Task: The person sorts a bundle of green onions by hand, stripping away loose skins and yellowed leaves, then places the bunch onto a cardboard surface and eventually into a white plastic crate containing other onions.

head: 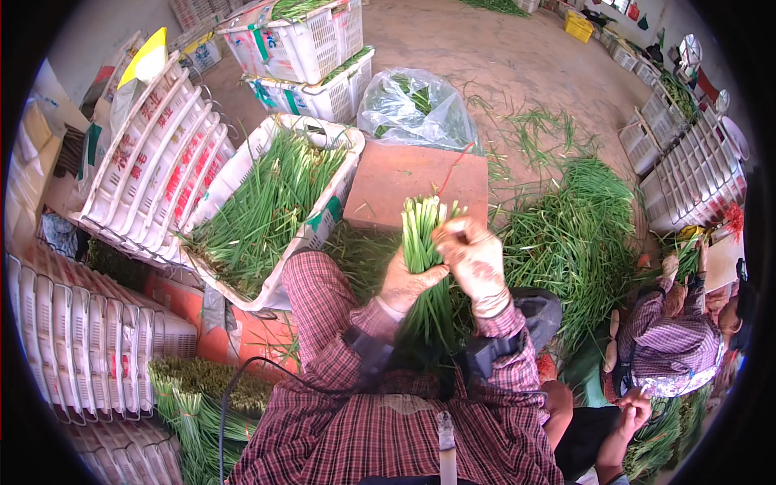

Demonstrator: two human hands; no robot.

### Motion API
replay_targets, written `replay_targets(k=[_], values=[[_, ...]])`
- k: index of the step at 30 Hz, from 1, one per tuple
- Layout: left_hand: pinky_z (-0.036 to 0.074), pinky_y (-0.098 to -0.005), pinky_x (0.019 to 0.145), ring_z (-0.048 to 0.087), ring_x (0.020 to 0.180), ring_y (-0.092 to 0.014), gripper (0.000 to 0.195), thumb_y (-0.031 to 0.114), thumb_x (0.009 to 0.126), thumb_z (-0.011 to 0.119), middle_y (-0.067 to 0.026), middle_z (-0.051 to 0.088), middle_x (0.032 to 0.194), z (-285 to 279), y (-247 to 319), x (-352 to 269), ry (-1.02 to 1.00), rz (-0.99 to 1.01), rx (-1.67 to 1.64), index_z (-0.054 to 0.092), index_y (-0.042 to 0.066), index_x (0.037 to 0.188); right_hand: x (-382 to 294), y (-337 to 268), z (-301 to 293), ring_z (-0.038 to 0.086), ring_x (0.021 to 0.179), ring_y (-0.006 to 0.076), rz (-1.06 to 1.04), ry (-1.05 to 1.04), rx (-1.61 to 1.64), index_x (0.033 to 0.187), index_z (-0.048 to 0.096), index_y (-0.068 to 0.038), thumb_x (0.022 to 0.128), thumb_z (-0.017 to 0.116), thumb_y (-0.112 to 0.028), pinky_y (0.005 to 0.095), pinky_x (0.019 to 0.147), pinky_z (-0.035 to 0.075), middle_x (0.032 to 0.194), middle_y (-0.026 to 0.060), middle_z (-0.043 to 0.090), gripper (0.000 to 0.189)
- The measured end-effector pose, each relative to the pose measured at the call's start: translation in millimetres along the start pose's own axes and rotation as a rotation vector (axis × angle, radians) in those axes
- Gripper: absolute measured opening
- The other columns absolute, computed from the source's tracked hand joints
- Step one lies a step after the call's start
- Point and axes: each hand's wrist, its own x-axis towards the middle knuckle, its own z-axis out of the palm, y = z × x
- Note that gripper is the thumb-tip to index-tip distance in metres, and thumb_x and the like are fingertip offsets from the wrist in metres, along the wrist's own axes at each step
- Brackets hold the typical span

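A bundle of garlic chives [418,233] stands upright before me, its pale cut ends up and its green leaves hanging toward my lap. My left hand [407,282] is wrapped around the middle of it. At the bundle's right side, my right hand [470,251] has its fingers curled against the stems; whether it pinches anything is hidden. Behind the bundle lies a reddish-brown board [412,182], with a thin red strand [456,167] on it. A white plastic crate [291,254] full of loose chives [273,200] stands to the left.
A loose chive heap [564,242] covers the floor at right. A clear plastic bag [418,109] and stacked crates [297,48] stand ahead. Tied chive bundles [194,412] lie lower left. A co-worker [673,339] sits at right. A lit cigarette [447,448] juts in below.
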Motion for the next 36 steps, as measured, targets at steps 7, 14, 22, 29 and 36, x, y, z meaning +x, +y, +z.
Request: replay_targets(k=[7, 14, 22, 29, 36], values=[[0.054, -0.0340, 0.092, 0.065, 0.102, -0.019, 0.051, -0.007, 0.080, 0.073, -0.0078, 0.066, 0.117, -37.7, -6.0, -0.4, 0.113, -0.025, 0.237, 0.056, 0.004, 0.127, 69.0, -61.7, -93.6, 0.050, 0.059, 0.0057, 0.007, 0.357, 0.242, 0.105, 0.065, -0.005, 0.094, 0.060, -0.034, 0.0201, 0.053, 0.037, 0.079, -0.0003, 0.062, 0.032], [0.056, -0.0340, 0.082, 0.067, 0.091, -0.019, 0.037, -0.003, 0.084, 0.069, -0.0077, 0.069, 0.107, -64.9, -15.3, 11.7, 0.259, -0.108, 0.140, 0.062, 0.002, 0.119, 75.7, -84.9, -209.7, 0.047, 0.056, 0.0042, -0.271, 0.475, 0.486, 0.106, 0.064, -0.003, 0.096, 0.059, -0.031, 0.0162, 0.046, 0.034, 0.092, 0.0073, 0.066, 0.030], [0.057, -0.0363, 0.081, 0.068, 0.089, -0.022, 0.039, 0.009, 0.082, 0.072, -0.0117, 0.069, 0.105, -56.7, -2.4, 4.3, 0.135, -0.182, 0.055, 0.061, -0.002, 0.118, 31.3, -41.5, -89.1, 0.056, 0.117, 0.0233, 0.330, -0.400, 0.202, 0.144, 0.041, -0.004, 0.084, 0.074, -0.014, 0.0333, 0.099, 0.046, 0.132, 0.0141, 0.054, 0.069], [0.058, -0.0471, 0.084, 0.067, 0.096, -0.027, 0.060, 0.018, 0.077, 0.077, -0.0167, 0.063, 0.121, -10.4, 33.6, -5.1, -0.233, -0.413, -0.126, 0.051, 0.000, 0.128, 65.9, -34.3, -11.0, 0.041, 0.135, 0.0265, -0.165, -0.453, -0.115, 0.151, 0.033, -0.011, 0.073, 0.085, -0.019, 0.0386, 0.108, 0.039, 0.149, 0.0165, 0.040, 0.094], [0.055, -0.0465, 0.088, 0.066, 0.102, -0.030, 0.078, 0.025, 0.072, 0.080, -0.0170, 0.059, 0.128, -6.4, 41.3, 1.4, -0.427, -0.491, -0.121, 0.045, 0.001, 0.137, 64.3, -46.8, -1.5, 0.059, 0.111, 0.0173, 0.003, -0.634, 0.223, 0.131, 0.058, -0.009, 0.083, 0.075, -0.008, 0.0332, 0.097, 0.047, 0.126, 0.0039, 0.062, 0.052]])
